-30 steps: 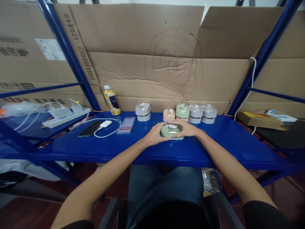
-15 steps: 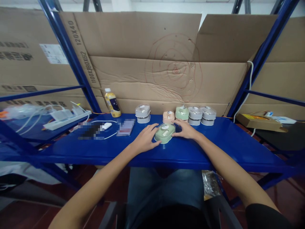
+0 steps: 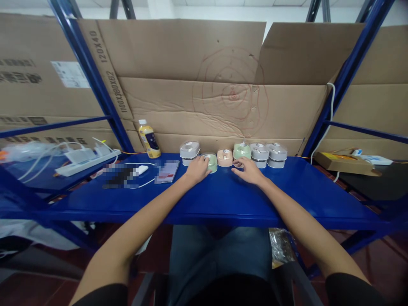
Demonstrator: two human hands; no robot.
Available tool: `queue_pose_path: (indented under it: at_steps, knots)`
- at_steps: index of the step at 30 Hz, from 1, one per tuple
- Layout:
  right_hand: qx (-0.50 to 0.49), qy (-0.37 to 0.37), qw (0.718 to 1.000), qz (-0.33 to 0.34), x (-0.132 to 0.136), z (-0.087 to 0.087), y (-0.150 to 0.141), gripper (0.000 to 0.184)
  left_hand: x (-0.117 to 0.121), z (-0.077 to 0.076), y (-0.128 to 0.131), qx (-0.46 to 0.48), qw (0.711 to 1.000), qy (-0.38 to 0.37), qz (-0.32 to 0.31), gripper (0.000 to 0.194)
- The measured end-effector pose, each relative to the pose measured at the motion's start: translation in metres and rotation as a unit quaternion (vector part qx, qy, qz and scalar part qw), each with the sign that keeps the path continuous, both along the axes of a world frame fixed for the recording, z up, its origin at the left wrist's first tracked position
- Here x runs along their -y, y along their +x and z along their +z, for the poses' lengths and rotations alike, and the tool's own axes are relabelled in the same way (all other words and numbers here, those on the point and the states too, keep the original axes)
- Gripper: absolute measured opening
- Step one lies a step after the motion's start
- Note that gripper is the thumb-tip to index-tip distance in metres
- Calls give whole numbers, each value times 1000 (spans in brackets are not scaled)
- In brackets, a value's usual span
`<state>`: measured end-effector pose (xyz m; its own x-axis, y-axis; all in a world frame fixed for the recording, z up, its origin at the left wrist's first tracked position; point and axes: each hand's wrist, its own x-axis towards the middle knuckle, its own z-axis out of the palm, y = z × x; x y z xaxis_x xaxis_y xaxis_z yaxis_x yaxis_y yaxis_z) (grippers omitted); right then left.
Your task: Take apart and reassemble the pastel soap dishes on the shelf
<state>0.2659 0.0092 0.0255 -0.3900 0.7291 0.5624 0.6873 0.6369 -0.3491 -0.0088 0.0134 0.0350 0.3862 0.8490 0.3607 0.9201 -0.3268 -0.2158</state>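
Note:
My left hand (image 3: 198, 169) is closed on a low green lidded container (image 3: 212, 163), covering its left side. That container sits in the back row, between a stacked grey container (image 3: 190, 152) and a pink one (image 3: 225, 157). My right hand (image 3: 248, 171) holds nothing. Its thumb and fingers are apart, in front of a taller green container (image 3: 242, 150) whose lower part it hides. Right of that stand a grey container (image 3: 259, 154) and another grey container (image 3: 276, 154), both with clear domed lids.
A yellow drink bottle (image 3: 149, 139) stands at the back left of the blue table (image 3: 219, 199). Before it lie a phone (image 3: 167, 171), a white mouse (image 3: 141, 169) and cables. A power strip (image 3: 87, 162) is further left. Cardboard (image 3: 153, 51) walls the back.
The low green container has gone from the table's middle back and left into the row, carried by my left hand. My right hand has let go of it.

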Motion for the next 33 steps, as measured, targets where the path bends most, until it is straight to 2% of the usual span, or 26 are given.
queue_pose_path:
  at_steps: [5, 9, 11, 12, 14, 17, 19, 22, 25, 27, 29, 30, 32, 33]
  knots:
    - [1, -2, 1000, 1, 0, 0, -1, 24, -42, 3, 0, 13, 1000, -9, -7, 42]
    - [5, -5, 1000, -2, 1, 0, -3, 24, -50, 10, -14, 14, 999, 8, -34, 55]
    - [4, -10, 1000, 0, 1, 0, -4, 24, -50, 15, -23, 32, 998, 46, -30, 62]
    - [3, -10, 1000, 2, 1, 0, -4, 24, -50, 18, -27, 53, 996, 72, -11, 64]
    - [0, -8, 1000, 5, 1, -1, -3, 23, -53, 23, -33, 115, 984, 115, 69, 69]
    - [-3, -8, 1000, 6, -1, -2, -2, 22, -61, 25, -35, 212, 953, 82, 200, 85]
    - [-5, -12, 1000, 4, -2, -2, -1, 21, -65, 24, -34, 253, 939, 37, 232, 84]
    - [-13, -15, 1000, 6, -2, -2, 1, 20, -62, 24, -35, 271, 937, 31, 218, 71]
    - [-30, -14, 999, 6, -1, 0, 1, 19, -46, 29, -38, 287, 938, 82, 178, 69]
    - [-48, -4, 999, 4, 0, 2, 0, 21, -30, 31, -37, 307, 936, 130, 114, 72]
    - [-77, 22, 997, 4, 3, 6, 0, 29, -11, 30, -32, 314, 938, 148, -7, 73]
    - [-90, 38, 995, 9, 5, 9, 0, 37, -3, 28, -27, 308, 938, 131, -87, 72]
    - [-98, 56, 993, 33, 9, 14, 3, 66, 13, 20, -16, 284, 928, 41, -238, 70]
    - [-87, 54, 993, 53, 11, 16, 5, 84, 20, 15, -9, 276, 916, -6, -291, 69]
